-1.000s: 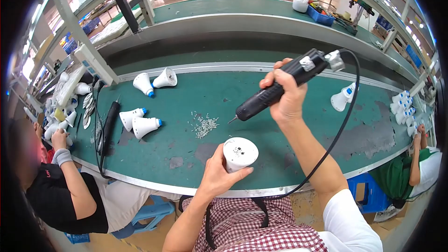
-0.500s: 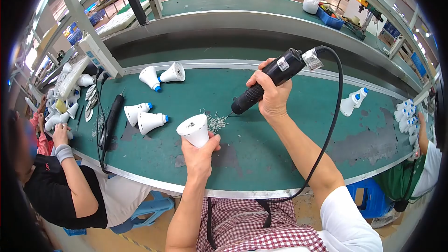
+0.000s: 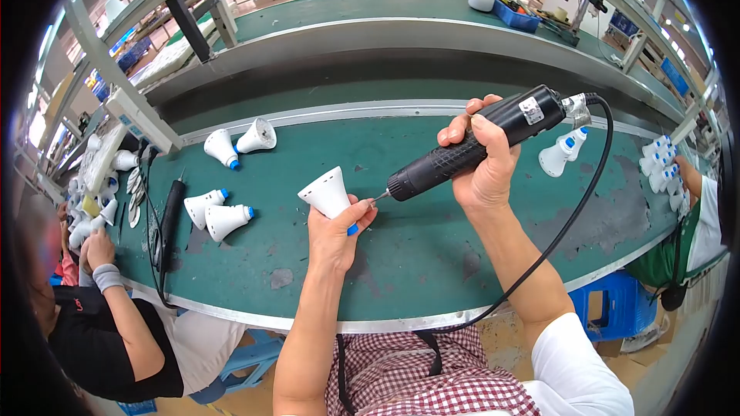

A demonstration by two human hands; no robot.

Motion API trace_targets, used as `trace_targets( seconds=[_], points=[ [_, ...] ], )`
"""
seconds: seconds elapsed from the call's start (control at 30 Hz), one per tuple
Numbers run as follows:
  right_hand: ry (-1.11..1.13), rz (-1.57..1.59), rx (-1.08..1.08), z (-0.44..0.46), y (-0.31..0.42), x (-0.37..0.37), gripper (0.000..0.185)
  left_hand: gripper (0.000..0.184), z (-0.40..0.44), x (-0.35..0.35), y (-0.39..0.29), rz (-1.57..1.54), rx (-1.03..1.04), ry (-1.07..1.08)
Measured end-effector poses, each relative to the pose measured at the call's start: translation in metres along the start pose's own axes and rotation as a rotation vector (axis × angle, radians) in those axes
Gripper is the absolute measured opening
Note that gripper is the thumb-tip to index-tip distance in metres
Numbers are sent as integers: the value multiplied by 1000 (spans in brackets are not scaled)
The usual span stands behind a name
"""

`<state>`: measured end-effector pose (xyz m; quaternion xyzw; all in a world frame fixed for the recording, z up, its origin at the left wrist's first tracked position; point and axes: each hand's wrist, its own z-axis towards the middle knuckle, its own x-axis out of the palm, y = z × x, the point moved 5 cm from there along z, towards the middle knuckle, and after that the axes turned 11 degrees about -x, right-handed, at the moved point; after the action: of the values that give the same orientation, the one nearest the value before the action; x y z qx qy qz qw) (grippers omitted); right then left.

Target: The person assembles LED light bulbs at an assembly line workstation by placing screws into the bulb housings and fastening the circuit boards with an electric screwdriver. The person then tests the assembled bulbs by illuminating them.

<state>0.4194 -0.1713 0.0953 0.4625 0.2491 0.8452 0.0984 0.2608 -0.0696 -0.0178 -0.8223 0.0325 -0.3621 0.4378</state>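
Note:
My left hand point(image 3: 333, 237) is closed around a white cone-shaped lamp housing point(image 3: 327, 191) with a blue cap. The wide end points up and away to the left, and the cap sticks out below my fingers. My right hand point(image 3: 486, 158) grips a black electric screwdriver point(image 3: 432, 171) with a cable, tilted down to the left. Its thin bit point(image 3: 381, 198) reaches the thumb and fingertips of my left hand. Whether a screw sits at the bit is too small to tell.
White housings with blue caps point(image 3: 229, 221) lie in pairs at left, behind and right point(image 3: 556, 158). A second black screwdriver point(image 3: 171, 219) lies at left with its cable. Co-workers sit on both sides; one person's hand point(image 3: 688, 176) is near more housings point(image 3: 663, 166).
The housing has tipped, so its blue cap now shows. The screwdriver bit has come to my left fingertips. The heap of small screws seen earlier is out of sight. The view has shifted a little.

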Motion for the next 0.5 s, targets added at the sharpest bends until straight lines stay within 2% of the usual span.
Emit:
trace_targets(
  seconds=[0.27, 0.33, 0.5],
  points=[
    [-64, 5, -18, 0, 8, -11, 27, 32, 1, 9, 6, -35, -27, 84],
    [-57, 4, -17, 0, 8, -13, 26, 34, 2, 12, 5, 38, 23, 146],
    [-37, 0, -10, 0, 10, -16, 25, 35, 4, 12, 7, 128, 92, 138]
  ],
)
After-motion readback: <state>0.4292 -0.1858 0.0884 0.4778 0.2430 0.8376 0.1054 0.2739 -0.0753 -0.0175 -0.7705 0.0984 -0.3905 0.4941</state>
